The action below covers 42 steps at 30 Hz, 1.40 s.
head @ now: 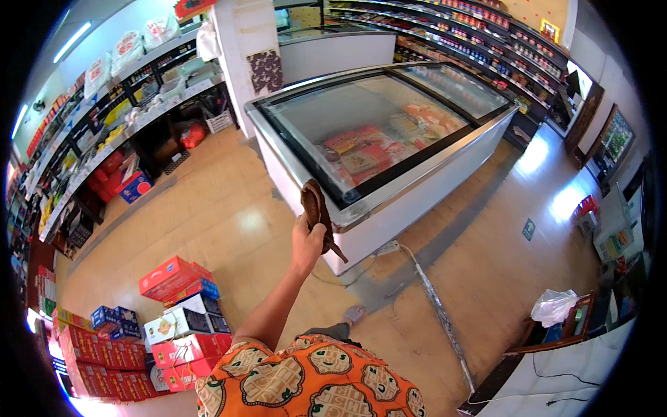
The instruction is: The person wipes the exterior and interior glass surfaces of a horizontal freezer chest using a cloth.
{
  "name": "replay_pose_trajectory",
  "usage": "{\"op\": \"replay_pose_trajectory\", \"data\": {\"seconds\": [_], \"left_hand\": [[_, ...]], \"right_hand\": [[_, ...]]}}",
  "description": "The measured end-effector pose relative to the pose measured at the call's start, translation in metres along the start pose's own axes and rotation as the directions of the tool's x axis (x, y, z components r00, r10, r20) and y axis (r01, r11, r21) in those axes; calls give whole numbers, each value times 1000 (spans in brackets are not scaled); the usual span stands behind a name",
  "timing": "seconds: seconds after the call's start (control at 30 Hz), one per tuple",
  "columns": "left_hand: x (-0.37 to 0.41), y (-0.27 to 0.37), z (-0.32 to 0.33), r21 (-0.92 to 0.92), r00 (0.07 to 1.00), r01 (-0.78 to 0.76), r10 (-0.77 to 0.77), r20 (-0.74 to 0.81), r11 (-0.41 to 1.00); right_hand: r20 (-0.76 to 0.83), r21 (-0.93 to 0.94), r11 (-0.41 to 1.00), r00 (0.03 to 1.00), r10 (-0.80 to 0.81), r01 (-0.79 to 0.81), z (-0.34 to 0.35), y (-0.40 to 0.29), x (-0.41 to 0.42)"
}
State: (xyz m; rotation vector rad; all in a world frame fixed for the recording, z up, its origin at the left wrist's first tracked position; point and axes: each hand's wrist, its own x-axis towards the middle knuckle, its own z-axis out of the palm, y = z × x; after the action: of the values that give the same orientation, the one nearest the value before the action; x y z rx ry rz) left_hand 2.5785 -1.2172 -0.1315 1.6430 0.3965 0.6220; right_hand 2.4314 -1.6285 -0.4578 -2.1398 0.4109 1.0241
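Observation:
My left hand (306, 241) reaches forward and grips a folded brown cloth (314, 206). Its thumb lies across the cloth, and one end hangs down to the right. The cloth overlaps the near left corner of a white chest freezer (417, 200) in view; I cannot tell if they touch. Under the freezer's black-framed glass lid (359, 120) lie several red and orange packages (359, 151), seen through partly fogged glass. My right hand is out of view.
Stacked cartons (182, 333) stand on the floor at left. A taped cable (440, 307) runs across the floor from a power strip (387, 247). Produce shelving (130, 130) lines the left; stocked shelves (469, 41) stand behind the freezer. A white plastic bag (554, 307) sits at right.

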Motion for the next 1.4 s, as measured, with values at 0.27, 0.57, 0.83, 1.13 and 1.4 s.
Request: {"op": "replay_pose_trajectory", "data": {"seconds": [0.27, 0.57, 0.83, 1.13, 1.4], "left_hand": [[33, -24, 66, 855, 898, -429, 239, 369, 291], [64, -24, 121, 829, 828, -544, 245, 505, 127], [83, -17, 148, 832, 852, -523, 132, 506, 186], [76, -20, 143, 875, 895, -436, 200, 398, 210], [114, -26, 218, 930, 907, -363, 249, 338, 61]], "right_hand": [[-198, -122, 992, 979, -52, 28, -34, 47, 17], [-321, -129, 939, 882, -344, 319, -66, -136, 6], [-339, -234, 972, 936, -93, 12, -63, -57, 39], [-151, -222, 948, 968, 199, -229, -136, -24, 95], [-404, 71, 981, 905, -137, 180, -187, -77, 114]]}}
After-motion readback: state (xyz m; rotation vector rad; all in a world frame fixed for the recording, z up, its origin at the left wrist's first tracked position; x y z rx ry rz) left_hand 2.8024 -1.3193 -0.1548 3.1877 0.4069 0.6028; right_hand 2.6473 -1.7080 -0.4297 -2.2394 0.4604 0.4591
